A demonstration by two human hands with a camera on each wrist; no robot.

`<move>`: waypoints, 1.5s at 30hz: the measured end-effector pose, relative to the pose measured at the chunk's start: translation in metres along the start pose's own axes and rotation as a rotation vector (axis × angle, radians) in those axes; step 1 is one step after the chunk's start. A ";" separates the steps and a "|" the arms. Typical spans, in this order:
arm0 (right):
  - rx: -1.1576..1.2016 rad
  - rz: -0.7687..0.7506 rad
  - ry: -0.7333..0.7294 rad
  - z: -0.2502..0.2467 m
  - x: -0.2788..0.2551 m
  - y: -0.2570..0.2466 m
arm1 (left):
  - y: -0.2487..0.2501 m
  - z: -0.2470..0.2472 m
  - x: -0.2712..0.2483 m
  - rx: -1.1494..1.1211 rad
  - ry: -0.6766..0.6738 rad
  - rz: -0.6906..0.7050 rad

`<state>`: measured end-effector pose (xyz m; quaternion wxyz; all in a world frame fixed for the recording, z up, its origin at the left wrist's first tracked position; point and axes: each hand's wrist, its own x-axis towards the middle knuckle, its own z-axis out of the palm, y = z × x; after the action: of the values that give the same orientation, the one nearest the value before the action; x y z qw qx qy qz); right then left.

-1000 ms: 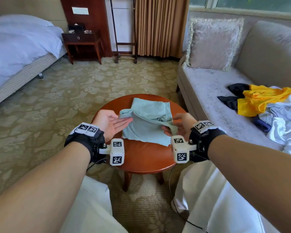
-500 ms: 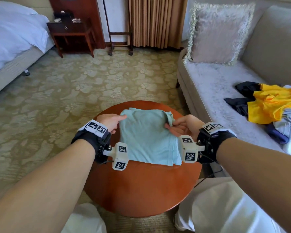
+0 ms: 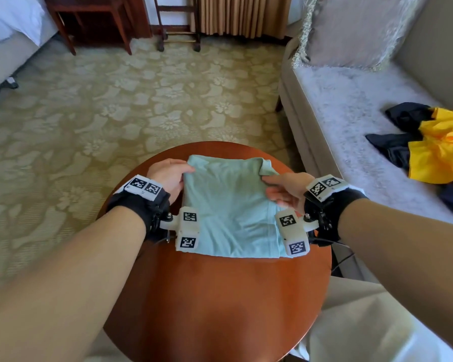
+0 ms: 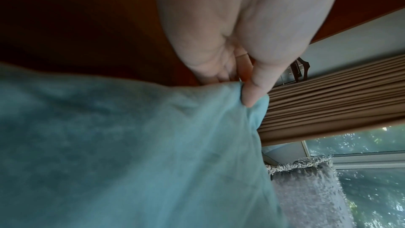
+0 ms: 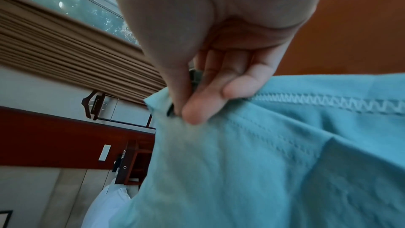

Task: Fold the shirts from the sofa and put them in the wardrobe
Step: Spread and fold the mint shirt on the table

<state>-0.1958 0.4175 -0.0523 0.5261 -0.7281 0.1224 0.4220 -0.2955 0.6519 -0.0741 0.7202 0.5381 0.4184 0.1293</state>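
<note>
Centrally in the head view, a folded pale teal cotton shirt (image 3: 230, 207) is laid flat on a round reddish-brown wooden table (image 3: 220, 296). Its upper-left corner is pinched between thumb and fingers of the left hand (image 3: 168, 176); its upper-right edge, near the collar, is pinched likewise by the right hand (image 3: 285, 189). At right of frame, a crumpled yellow garment (image 3: 442, 150) is seen on a grey upholstered sofa (image 3: 351, 113).

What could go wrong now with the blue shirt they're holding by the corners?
The left hand and right hand each pinch only a far corner of the light blue shirt, so lifting it this way might let the folds fall open. The shirt's near edge lies unheld on the round table, so it could drag and crumple. The fabric could also slip from such small pinches.
</note>
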 end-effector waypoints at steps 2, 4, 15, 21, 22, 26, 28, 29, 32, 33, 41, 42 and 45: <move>-0.058 -0.010 0.117 0.002 0.005 -0.005 | 0.000 0.005 0.004 -0.013 0.015 0.013; -0.086 -0.014 0.215 0.003 0.010 -0.011 | 0.001 0.008 0.009 -0.027 0.021 0.025; -0.535 -0.194 0.314 0.014 0.027 -0.017 | -0.016 0.006 0.046 0.256 -0.082 -0.092; -0.531 -0.243 0.294 0.023 0.037 -0.013 | 0.000 0.019 0.023 0.505 -0.029 0.083; -0.518 -0.239 0.305 0.024 0.037 -0.013 | 0.000 0.020 0.024 0.562 -0.031 0.118; -0.617 -0.202 0.321 0.026 0.038 -0.008 | 0.002 0.017 0.020 0.870 -0.020 0.170; -0.662 -0.207 0.287 0.027 0.034 0.000 | 0.004 0.012 0.017 0.996 -0.064 0.139; -0.684 -0.221 0.272 0.028 0.031 0.004 | 0.005 0.008 0.013 1.052 -0.093 0.119; -0.774 -0.211 0.224 0.032 0.024 0.009 | 0.004 -0.005 0.005 1.117 -0.182 0.040; -0.765 -0.204 0.216 0.034 0.019 0.008 | 0.004 -0.010 0.001 1.106 -0.209 0.008; -0.663 -0.313 0.218 0.041 0.001 0.017 | 0.001 -0.040 -0.018 0.914 -0.242 0.166; -0.633 -0.341 0.208 0.039 -0.001 0.017 | 0.001 -0.041 -0.018 0.921 -0.240 0.211; -0.651 -0.426 0.211 0.037 -0.005 0.014 | 0.001 -0.038 -0.021 1.024 -0.238 0.363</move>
<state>-0.2255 0.4423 -0.0615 0.3282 -0.9051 -0.1182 0.2433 -0.3364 0.6644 -0.0665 0.3752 0.8938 0.2439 -0.0302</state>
